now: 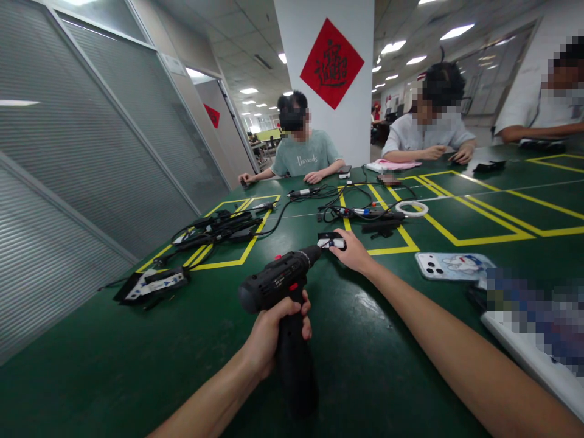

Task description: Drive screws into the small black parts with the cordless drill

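My left hand [278,331] is wrapped round the grip of a black cordless drill [276,283] with red buttons. The drill's chuck points away and to the right, its tip close to a small black-and-white part [329,242]. That part is pinched between the fingers of my right hand [351,251], low over the green table. Whether the drill's bit touches the part cannot be made out. Beyond my right hand are several black pieces [381,227] and a dark cable bundle with a blue end [360,213].
The green table [205,365] bears yellow tape rectangles. Tangled black cables [219,228] and a black-and-white part [152,285] lie left. A phone [451,266] and a white-edged object [533,359] lie right; a white ring [411,209] lies further back. Several people sit opposite.
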`<state>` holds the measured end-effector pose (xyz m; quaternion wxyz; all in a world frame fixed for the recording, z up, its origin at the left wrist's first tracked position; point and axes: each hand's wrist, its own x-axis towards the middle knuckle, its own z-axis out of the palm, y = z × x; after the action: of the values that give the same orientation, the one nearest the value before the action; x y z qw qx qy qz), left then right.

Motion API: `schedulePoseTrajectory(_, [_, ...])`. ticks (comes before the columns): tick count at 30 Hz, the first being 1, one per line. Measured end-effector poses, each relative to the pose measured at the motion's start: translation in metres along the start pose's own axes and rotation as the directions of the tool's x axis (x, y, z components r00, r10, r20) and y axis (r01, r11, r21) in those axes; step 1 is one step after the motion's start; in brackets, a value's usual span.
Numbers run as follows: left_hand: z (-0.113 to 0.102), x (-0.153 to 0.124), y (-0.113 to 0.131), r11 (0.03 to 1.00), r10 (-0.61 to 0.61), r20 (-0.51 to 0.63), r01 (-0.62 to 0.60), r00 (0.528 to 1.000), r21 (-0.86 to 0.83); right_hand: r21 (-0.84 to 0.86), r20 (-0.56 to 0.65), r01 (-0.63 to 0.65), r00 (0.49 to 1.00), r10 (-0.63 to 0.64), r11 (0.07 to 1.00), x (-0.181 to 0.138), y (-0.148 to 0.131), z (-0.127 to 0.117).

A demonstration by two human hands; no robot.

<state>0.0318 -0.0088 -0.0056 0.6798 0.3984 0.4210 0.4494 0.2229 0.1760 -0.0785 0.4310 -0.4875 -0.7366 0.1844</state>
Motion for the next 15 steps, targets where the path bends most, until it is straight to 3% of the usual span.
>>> schedulePoseTrajectory(15, [0.0016, -0.0002, 0.0012, 1.0, -0.001, -0.018, 0.001, 1.0, 0.0, 0.009, 0.002, -0.004, 1.0, 0.003, 1.0, -0.0001, -0.0021, -0.003])
